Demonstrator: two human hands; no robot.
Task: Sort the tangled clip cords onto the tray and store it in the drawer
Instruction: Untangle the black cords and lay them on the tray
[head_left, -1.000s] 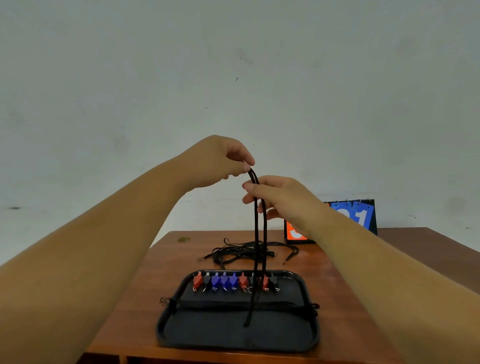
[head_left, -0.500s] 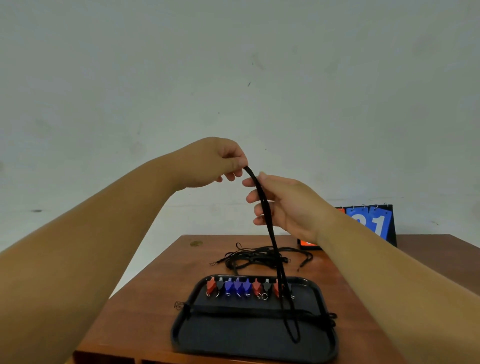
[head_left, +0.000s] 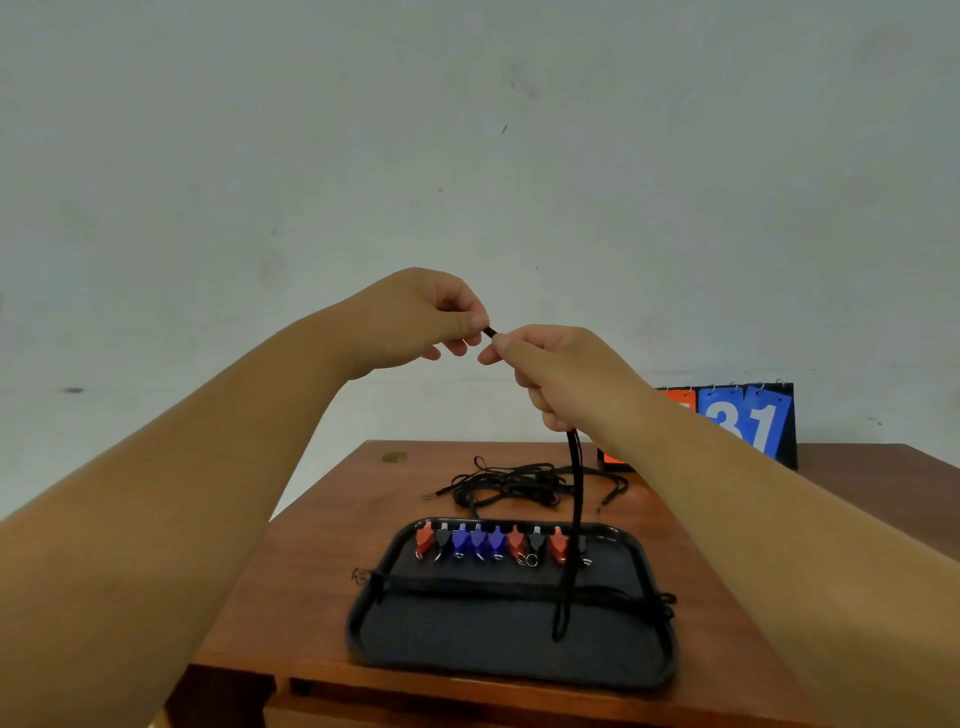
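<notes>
A pale, scuffed wall (head_left: 467, 130) fills the upper half of the head view. Below it stands a brown wooden desk (head_left: 322, 571), seen from above and in front. Two bare forearms reach in from the lower corners and meet high above the desk.

A black tray (head_left: 519, 654) lies flat on the near part of the desk. A flip-number stand (head_left: 748, 421) with blue and orange cards stands at the desk's far right edge.

The left hand (head_left: 415, 322) pinches the top end of a black cord (head_left: 575, 499) between thumb and fingertips. The right hand (head_left: 561, 374), just beside it, is curled round the same cord. Only a short, nearly level stretch shows between the two hands.

From under the right hand the cord hangs down in a doubled strand, its long axis close to vertical. Its lower end points at the tray floor; whether it touches cannot be told.

Behind the tray lies a loose tangle of black cords (head_left: 514, 483). A bundle of straightened cords (head_left: 493, 584) lies across the tray from left to right, its ends over both rims. Along the tray's far edge sits a row of small clips (head_left: 493, 543) – red, black and blue.
</notes>
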